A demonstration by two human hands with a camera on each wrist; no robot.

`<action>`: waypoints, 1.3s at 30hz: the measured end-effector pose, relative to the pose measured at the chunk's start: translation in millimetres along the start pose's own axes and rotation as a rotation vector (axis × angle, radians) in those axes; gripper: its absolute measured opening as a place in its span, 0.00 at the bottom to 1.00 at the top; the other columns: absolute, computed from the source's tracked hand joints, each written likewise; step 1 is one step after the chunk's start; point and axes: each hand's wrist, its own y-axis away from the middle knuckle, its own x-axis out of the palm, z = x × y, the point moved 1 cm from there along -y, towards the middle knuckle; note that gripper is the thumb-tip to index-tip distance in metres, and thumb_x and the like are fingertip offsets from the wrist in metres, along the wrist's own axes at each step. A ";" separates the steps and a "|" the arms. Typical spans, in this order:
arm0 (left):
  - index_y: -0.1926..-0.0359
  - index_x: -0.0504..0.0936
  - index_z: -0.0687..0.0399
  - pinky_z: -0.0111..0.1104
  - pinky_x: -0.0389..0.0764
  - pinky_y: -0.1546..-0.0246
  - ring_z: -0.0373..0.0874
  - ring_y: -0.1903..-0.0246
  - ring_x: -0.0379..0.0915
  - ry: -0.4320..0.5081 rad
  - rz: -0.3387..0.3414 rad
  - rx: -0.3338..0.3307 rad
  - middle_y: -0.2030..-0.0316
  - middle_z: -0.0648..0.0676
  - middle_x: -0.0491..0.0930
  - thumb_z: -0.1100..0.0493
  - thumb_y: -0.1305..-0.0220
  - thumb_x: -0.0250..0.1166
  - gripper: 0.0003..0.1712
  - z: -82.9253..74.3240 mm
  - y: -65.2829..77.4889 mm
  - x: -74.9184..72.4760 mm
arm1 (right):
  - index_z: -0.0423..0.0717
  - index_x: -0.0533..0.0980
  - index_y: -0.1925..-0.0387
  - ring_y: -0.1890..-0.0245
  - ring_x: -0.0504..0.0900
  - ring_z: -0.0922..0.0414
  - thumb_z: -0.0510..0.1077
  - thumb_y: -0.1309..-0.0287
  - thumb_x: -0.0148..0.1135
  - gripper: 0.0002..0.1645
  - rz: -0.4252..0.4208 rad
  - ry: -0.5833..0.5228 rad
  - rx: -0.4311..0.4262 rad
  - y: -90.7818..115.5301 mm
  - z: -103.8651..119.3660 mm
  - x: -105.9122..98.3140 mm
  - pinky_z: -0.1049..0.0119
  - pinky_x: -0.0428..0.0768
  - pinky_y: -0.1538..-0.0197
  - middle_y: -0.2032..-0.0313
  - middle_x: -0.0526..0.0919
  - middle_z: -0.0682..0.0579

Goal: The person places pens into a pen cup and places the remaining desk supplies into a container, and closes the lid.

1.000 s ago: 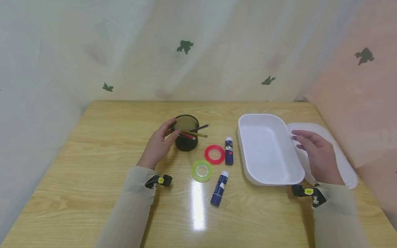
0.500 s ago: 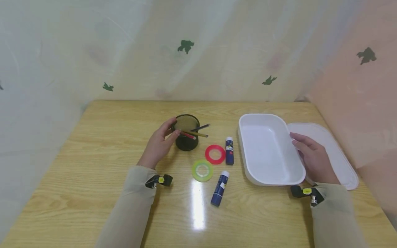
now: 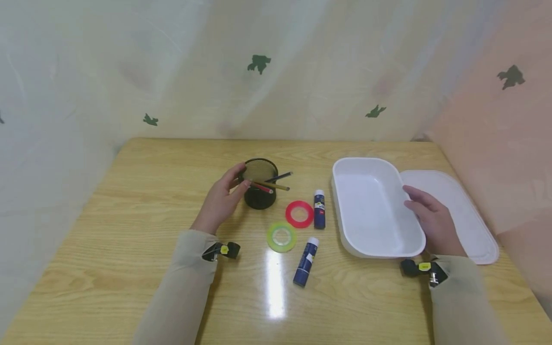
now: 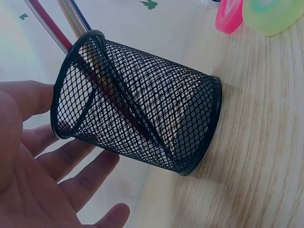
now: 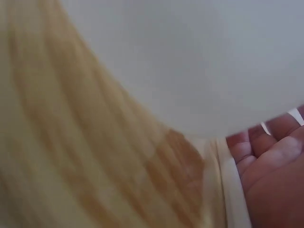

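Note:
A black mesh pencil cup (image 4: 142, 104) stands on the table left of centre. A red pencil (image 3: 264, 188), a yellow-brown pencil (image 3: 278, 186) and a dark pencil (image 3: 281, 177) lean out of its top. My left hand (image 3: 219, 200) holds the cup by its upper left side, thumb at the rim and fingers around the back. To the right sits a white rectangular container (image 3: 371, 211) with nothing in it. My right hand (image 3: 434, 221) is at its right side, fingertips touching the rim. In the right wrist view, the container wall hides part of its fingers (image 5: 259, 147).
A red tape roll (image 3: 288, 221) and a green tape roll (image 3: 272, 238) lie mid-table. One blue glue stick (image 3: 319, 213) is beside the red roll, another glue stick (image 3: 305, 266) nearer the front. A white lid (image 3: 467, 218) lies flat right of the container, partly behind my right hand.
My right hand has moved left from above the lid to the container's right rim, its fingers drawing closer together. The left hand keeps its hold on the cup, which has not moved.

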 end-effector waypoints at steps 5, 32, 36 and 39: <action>0.24 0.61 0.51 0.54 0.68 0.34 0.59 0.33 0.67 -0.002 0.001 -0.006 0.27 0.56 0.64 0.53 0.24 0.56 0.32 0.5 -0.6 0.3 | 0.65 0.64 0.26 0.27 0.62 0.49 0.62 0.31 0.58 0.35 -0.023 -0.147 0.027 -0.2 -3.5 2.1 0.79 0.80 0.56 0.23 0.56 0.53; 0.24 0.60 0.52 0.49 0.67 0.33 0.55 0.31 0.64 0.142 -0.004 -0.078 0.30 0.58 0.68 0.46 0.23 0.54 0.34 9.1 0.0 -1.4 | 0.64 0.68 0.28 0.26 0.60 0.53 0.59 0.35 0.65 0.36 -0.048 -0.320 0.033 2.9 -3.5 5.4 0.80 0.79 0.55 0.24 0.60 0.59; 0.26 0.65 0.53 0.48 0.67 0.32 0.54 0.32 0.65 0.141 -0.019 -0.071 0.31 0.56 0.70 0.45 0.23 0.53 0.31 11.4 0.4 -3.4 | 0.63 0.69 0.28 0.26 0.61 0.53 0.58 0.36 0.66 0.36 -0.048 -0.337 0.030 2.7 -4.2 5.4 0.80 0.79 0.55 0.24 0.60 0.58; 0.27 0.67 0.54 0.48 0.68 0.33 0.54 0.34 0.68 0.128 -0.027 -0.081 0.32 0.57 0.71 0.46 0.22 0.53 0.30 13.2 1.2 -6.7 | 0.63 0.69 0.29 0.26 0.61 0.53 0.58 0.35 0.66 0.35 -0.047 -0.351 0.025 1.9 -4.6 6.3 0.79 0.79 0.55 0.25 0.61 0.58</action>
